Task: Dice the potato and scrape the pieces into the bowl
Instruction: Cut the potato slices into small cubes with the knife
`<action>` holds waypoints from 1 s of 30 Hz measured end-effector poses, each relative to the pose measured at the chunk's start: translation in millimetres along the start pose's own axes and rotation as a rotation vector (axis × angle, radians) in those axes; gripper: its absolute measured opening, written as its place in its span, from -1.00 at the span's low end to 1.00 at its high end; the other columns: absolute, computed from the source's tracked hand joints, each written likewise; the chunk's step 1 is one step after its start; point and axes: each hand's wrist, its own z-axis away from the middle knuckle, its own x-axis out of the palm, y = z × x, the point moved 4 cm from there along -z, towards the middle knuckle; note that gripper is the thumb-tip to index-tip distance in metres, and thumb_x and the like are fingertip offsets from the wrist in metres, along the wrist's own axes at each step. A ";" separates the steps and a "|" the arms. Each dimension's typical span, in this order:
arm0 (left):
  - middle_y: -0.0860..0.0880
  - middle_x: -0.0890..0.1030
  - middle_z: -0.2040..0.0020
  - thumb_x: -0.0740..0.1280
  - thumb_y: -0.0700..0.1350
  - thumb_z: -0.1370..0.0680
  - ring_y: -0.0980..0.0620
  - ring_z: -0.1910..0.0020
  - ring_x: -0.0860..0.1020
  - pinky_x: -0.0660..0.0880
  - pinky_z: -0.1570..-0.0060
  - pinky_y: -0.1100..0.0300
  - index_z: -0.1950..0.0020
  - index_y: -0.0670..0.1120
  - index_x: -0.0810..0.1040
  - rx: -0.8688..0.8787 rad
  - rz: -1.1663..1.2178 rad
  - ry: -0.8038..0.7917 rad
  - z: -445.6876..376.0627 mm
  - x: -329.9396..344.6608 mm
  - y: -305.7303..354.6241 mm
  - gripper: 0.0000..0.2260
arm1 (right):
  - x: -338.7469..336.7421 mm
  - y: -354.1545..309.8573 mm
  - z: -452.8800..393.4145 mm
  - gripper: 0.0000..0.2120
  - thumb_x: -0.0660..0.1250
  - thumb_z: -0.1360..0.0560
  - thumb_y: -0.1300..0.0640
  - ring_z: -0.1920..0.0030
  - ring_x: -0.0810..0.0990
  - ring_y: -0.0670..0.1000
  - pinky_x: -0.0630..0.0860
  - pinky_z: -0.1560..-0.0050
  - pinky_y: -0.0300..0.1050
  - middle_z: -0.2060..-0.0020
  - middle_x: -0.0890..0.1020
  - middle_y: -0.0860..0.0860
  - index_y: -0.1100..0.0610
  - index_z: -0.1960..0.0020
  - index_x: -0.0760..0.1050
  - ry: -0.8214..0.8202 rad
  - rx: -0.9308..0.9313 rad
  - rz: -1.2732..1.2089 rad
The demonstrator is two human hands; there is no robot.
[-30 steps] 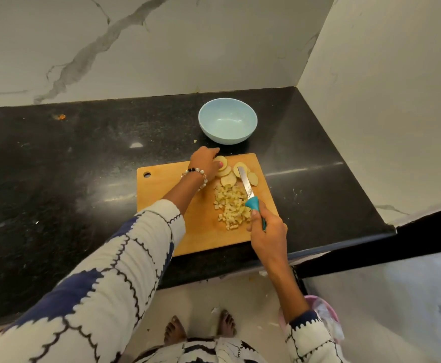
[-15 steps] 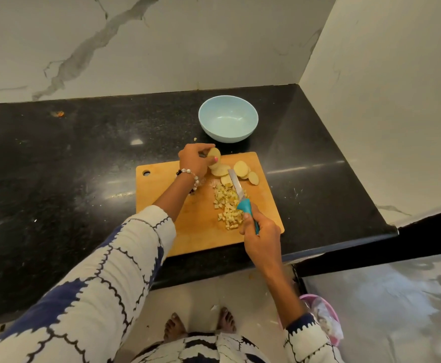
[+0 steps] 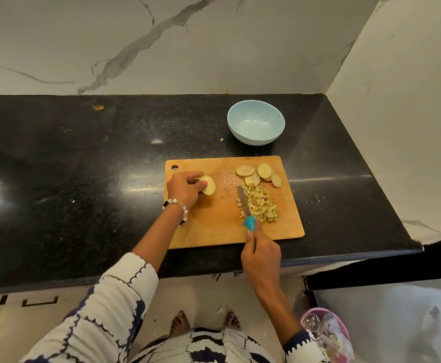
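A wooden cutting board (image 3: 214, 226) lies on the black counter. My left hand (image 3: 184, 188) pinches a potato slice (image 3: 209, 185) at the board's left-middle. Several more potato slices (image 3: 256, 174) lie at the board's far right. A pile of diced potato (image 3: 261, 203) sits just below them. My right hand (image 3: 260, 254) grips the teal handle of a knife (image 3: 246, 206), whose blade lies along the left side of the dice pile. An empty light blue bowl (image 3: 256, 123) stands behind the board.
The black counter (image 3: 83, 179) stretches far to the left. White marble walls close the back and the right side. A pink bin (image 3: 329, 334) with a plastic liner stands on the floor at the lower right, next to my bare feet.
My left hand took one slice from the far group and carried it left to the board's left-middle. The knife shifted to the left edge of the dice pile.
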 end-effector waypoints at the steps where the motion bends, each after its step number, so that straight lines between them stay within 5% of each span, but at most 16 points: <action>1: -0.12 0.61 -0.13 0.41 -0.20 -0.47 0.00 0.02 0.58 0.56 0.00 0.18 -0.23 -0.13 0.56 0.012 -0.040 -0.014 3.4 1.2 -1.7 -0.67 | -2.4 -0.2 2.0 -0.58 0.10 -0.62 0.08 0.40 0.45 -0.08 0.29 0.42 -0.23 0.39 0.49 -0.03 0.21 -0.44 0.27 0.015 0.011 -0.016; 7: -0.10 0.53 -0.23 0.48 -0.16 -0.40 -0.05 -0.14 0.52 0.44 -0.23 0.12 -0.33 -0.09 0.47 0.195 -0.464 -0.108 11.0 13.2 -0.7 -0.50 | 3.8 -15.8 6.0 -0.49 0.03 -0.56 -0.01 0.34 0.41 -0.14 0.26 0.35 -0.35 0.31 0.49 -0.04 0.21 -0.43 0.30 -0.045 -0.139 -0.007; 13: -0.06 0.43 -0.22 0.47 -0.10 -0.41 -0.03 -0.13 0.46 0.45 -0.16 0.14 -0.35 -0.02 0.44 0.330 -0.711 -0.187 6.0 18.8 1.6 -0.48 | 21.9 -32.4 -4.2 -0.53 0.08 -0.62 0.10 -0.11 0.51 0.07 0.47 -0.07 -0.09 -0.20 0.51 0.16 0.25 -0.48 0.18 -0.148 -0.167 0.103; 19: -0.03 0.41 -0.25 0.40 -0.07 -0.47 0.00 -0.16 0.44 0.43 -0.19 0.16 -0.38 -0.07 0.41 0.394 -0.786 -0.200 7.7 21.0 -0.1 -0.51 | 28.7 -36.1 0.2 -0.49 0.00 -0.65 0.07 0.06 0.48 0.02 0.44 0.12 -0.12 -0.16 0.45 0.14 0.19 -0.54 -0.01 -0.214 -0.139 0.293; 30: -0.04 0.43 -0.24 0.38 -0.05 -0.48 0.00 -0.14 0.45 0.43 -0.13 0.20 -0.38 -0.09 0.42 0.466 -0.771 -0.176 8.4 21.6 -5.5 -0.53 | 33.7 -54.1 1.8 -0.35 0.09 -0.58 0.25 -0.02 0.53 0.18 0.33 0.16 -0.11 -0.38 0.24 0.28 0.27 -0.52 -0.22 -0.391 -0.104 0.574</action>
